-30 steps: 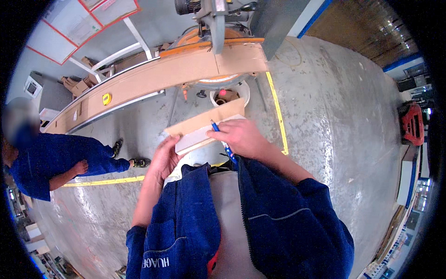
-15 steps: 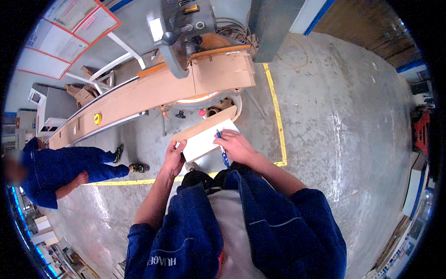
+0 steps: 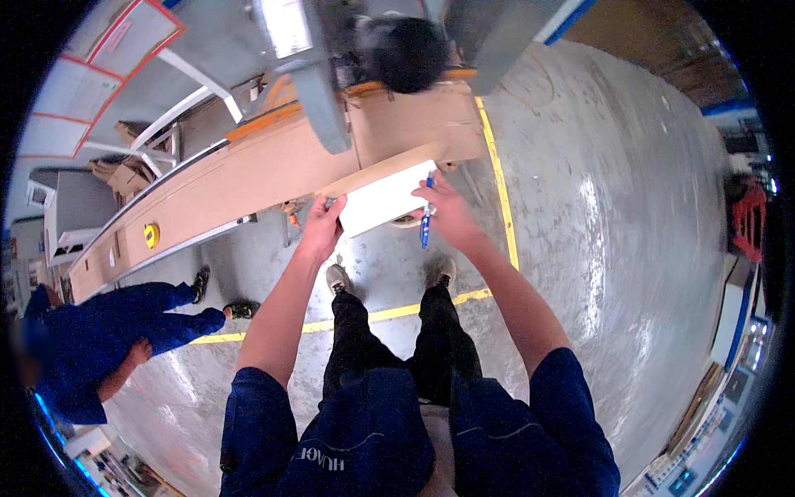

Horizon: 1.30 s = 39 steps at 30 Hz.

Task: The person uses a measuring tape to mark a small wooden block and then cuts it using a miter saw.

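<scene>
A white-faced board [image 3: 385,199] with a tan long side is held out in front of me, over the near edge of a cardboard-covered bench [image 3: 248,174]. My left hand [image 3: 321,228] is closed on its left end, thumb on the white face. At the right end, my right hand [image 3: 450,214] has its fingers closed round a blue pen [image 3: 426,224] and lies against the board's edge. The pen points up and down across the fingers. Whether the board rests on the bench, I cannot tell.
Above the bench stands an orange-and-grey saw-like machine [image 3: 319,91] with a blurred black round part [image 3: 406,54]. A yellow tape measure [image 3: 151,235] lies on the bench's left part. At the left is another person in blue [image 3: 124,327]. A yellow line [image 3: 499,186] marks the floor.
Both hands have moved forward, away from my body, carrying the board and pen toward the bench. My arms are straighter, and my feet have come into sight. The view has shifted.
</scene>
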{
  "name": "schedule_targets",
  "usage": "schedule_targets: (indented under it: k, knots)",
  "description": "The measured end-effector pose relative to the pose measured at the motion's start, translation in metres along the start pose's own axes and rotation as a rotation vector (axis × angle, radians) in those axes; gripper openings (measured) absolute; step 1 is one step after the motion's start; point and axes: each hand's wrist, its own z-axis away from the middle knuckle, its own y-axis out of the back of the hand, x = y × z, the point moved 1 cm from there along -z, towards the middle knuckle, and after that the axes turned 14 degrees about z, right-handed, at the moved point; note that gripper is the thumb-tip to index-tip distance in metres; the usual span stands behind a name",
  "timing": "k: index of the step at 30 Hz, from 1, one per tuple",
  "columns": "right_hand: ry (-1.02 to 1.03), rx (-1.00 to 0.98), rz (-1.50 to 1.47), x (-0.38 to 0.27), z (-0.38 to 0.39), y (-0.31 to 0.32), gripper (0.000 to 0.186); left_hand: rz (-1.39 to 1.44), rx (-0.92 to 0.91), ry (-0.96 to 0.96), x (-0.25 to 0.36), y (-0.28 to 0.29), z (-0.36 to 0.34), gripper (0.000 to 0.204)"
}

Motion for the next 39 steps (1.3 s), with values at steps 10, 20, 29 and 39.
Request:
schedule_targets:
  k: [10, 20, 29, 39]
  knots:
    - [-0.013, -0.022, 0.048, 0.009, -0.048, -0.026, 0.039, -0.208, -0.054, -0.109, 0.031, 0.012, -0.058, 0.028]
    - [-0.045, -0.005, 0.123, 0.011, -0.069, -0.043, 0.036, -0.983, 0.247, -0.561, 0.071, -0.006, -0.044, 0.041]
    - [-0.009, 0.085, 0.163, 0.016, -0.072, -0.047, 0.033, -1.12, -0.096, -0.882, 0.048, 0.018, -0.037, 0.055]
    - [0.008, 0.13, 0.178, 0.009, -0.079, -0.048, 0.031, -1.064, -0.092, -1.037, 0.051, 0.03, -0.054, 0.048]
